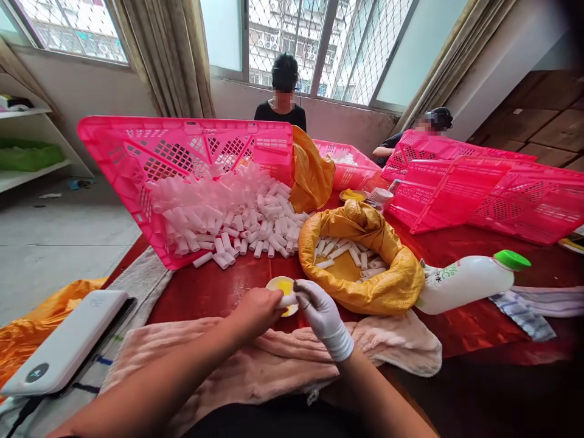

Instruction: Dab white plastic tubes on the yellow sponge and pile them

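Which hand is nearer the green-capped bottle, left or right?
Right. The gloved right hand is left of the bottle, with the yellow sack's rolled rim between them. The bare left hand is farther left, on the right hand's far side from the bottle.

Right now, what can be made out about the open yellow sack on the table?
The yellow sack looks like creased, slightly shiny woven plastic, its mouth rolled down into a thick, lumpy ring. It sits open side up on the red tabletop; white tubes lie loosely inside, with some yellow bottom showing. The lying bottle has its base at the sack's right side, and a pink towel lies at its near edge. The gloved right hand is close by; contact is unclear.
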Demonstrator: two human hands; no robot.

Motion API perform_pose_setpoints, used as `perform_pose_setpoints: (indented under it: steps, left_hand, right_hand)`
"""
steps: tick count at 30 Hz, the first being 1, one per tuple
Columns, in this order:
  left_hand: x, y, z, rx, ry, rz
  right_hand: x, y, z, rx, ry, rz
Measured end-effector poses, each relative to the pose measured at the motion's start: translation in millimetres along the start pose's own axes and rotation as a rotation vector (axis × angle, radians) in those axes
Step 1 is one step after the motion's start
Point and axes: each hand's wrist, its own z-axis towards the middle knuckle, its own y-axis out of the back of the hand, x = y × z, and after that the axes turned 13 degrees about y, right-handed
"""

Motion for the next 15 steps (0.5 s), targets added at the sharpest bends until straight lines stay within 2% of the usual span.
perform_pose_setpoints:
  steps: [2,4,6,10,12,15]
  left_hand:
    - [-6.1,-2.0,-1.8,0.024,0.0,0.06]
    - [-10.1,-1.0,-4.4,0.069,0.017,0.079]
    - [-12.1,3.1,-8.3,0.165,0.029,0.028]
    - [-14.9,13.6,-18.4,0.45,-0.038,-0.24]
    - [-14.5,18.7,-21.4,0.476,-0.079,-0.283]
    - [1.1,28.7,-18.8,0.317,-0.055,-0.192]
  right_hand:
    - [-3.3,-6.2,-0.9,0.034,-0.193,-0.018]
    - [-7.3,-13.3,-4.0,0.067,-0.321,-0.042]
    - [-7.0,-20.4,-7.6,0.08,-0.337,-0.05]
    - [12.3,-23.7,-12.2,0.092,-0.21,-0.076]
    - [25.3,-7.7,-20.8,0.104,-0.157,-0.145]
    - [34.4,48.1,-61.4,-0.041,-0.116,-0.361]
